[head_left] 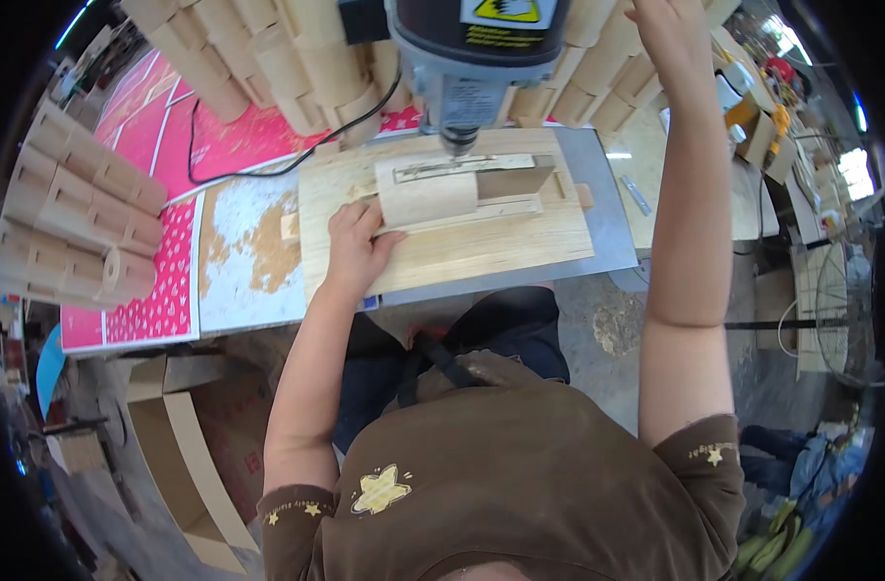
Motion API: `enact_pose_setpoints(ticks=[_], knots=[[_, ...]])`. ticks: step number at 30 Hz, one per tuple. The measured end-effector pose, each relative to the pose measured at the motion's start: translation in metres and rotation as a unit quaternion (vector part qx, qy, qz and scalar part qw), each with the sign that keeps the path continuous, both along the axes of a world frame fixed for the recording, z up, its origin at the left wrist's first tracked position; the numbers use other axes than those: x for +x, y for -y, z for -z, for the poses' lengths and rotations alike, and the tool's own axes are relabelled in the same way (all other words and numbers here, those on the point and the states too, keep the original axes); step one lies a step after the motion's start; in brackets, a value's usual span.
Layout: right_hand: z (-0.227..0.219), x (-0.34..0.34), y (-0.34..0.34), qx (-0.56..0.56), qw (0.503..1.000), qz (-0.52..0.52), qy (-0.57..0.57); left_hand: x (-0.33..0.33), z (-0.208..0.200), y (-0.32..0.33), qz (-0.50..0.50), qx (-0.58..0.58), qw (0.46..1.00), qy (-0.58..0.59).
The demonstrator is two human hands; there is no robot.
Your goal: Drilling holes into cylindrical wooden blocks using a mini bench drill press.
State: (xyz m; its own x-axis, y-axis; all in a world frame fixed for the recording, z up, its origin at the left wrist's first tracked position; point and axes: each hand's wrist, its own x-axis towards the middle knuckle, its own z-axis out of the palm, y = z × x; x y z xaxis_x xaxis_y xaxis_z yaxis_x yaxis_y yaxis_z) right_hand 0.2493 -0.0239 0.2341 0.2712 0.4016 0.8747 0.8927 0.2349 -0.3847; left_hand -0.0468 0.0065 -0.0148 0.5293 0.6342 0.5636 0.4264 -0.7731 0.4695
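Observation:
A pale wooden cylinder (pixel 426 200) lies on its side in a wooden jig on a flat board (pixel 462 254). My left hand (pixel 357 242) grips its left end, the thumb along the near side and the fingers curled over the end. Just above the cylinder hangs the chuck (pixel 459 141) of a drill press (pixel 476 63); whether a bit touches the wood is hard to see. A slot-like strip runs along the cylinder's top. My right hand (pixel 670 39) is raised beside the drill press, its fingers bent and partly cut off by the upper edge, so what they hold is hidden.
Stacks of slotted wooden cylinders (pixel 84 218) stand on the left of the table, with more behind the drill press. A black cable (pixel 268 174) curves over the pink sheet. Sawdust (pixel 268 242) lies left of the board. An open cardboard box (pixel 186 465) is on the floor.

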Motion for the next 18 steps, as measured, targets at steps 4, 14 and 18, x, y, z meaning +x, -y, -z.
enact_pose_setpoints(ticks=[4,14,18], knots=[[-0.002,-0.007,-0.022,-0.178,0.977,-0.098,-0.07,0.005,0.002,0.0,0.006,-0.014,1.0,-0.018],[0.063,-0.064,0.083,-0.195,0.98,-0.048,0.004,-0.006,0.006,0.0,-0.009,-0.046,0.998,-0.029],[0.124,-0.069,0.086,-0.166,0.979,-0.082,-0.08,-0.002,0.003,0.001,-0.003,-0.049,0.998,-0.026]])
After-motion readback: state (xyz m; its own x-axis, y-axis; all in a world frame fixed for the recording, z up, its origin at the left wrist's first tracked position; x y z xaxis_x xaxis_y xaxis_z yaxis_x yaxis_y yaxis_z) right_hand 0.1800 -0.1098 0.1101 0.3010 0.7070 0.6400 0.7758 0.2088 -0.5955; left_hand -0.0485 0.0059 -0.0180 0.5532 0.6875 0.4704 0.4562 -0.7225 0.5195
